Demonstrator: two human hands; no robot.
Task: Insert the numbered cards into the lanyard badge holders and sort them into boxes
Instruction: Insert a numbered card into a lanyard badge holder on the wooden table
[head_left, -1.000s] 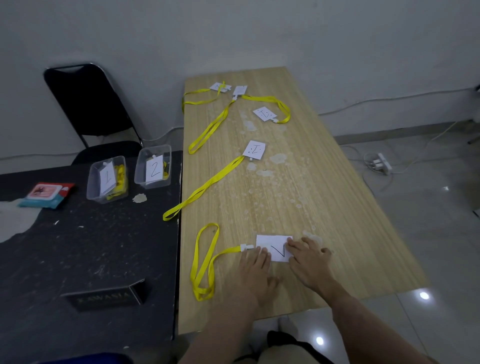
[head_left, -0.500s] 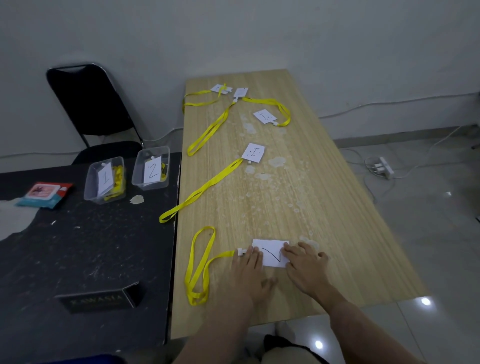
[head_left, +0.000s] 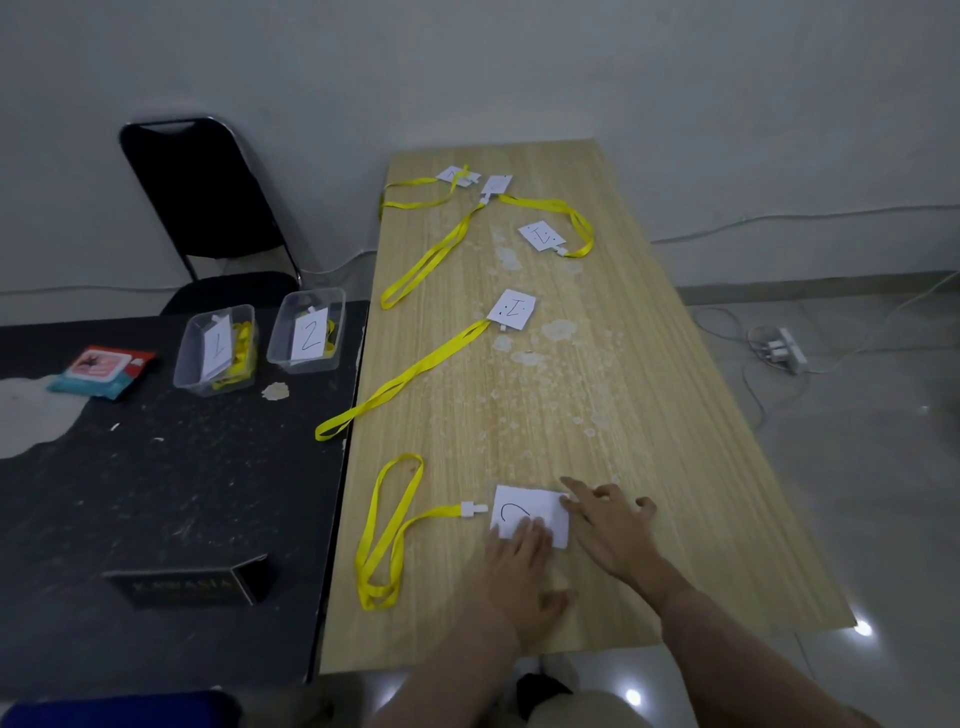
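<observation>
Near edge of tabletop (head_left: 675, 467): numbered card (head_left: 524, 506) lies long axis left–right, lanyard (head_left: 436, 513) trailing toward left edge; left hand (head_left: 519, 577) flat, pressing card's near side; right hand (head_left: 610, 530) fingers spread, touching right end, grasping nothing.

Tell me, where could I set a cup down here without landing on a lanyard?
Barest is the right side of the wooden table, between the middle badge and the right hand. The black table has room between the clear boxes and the dark carton. Crowded: the far end, where yellow lanyards cross, and the near end, where the left hand presses a card.
</observation>
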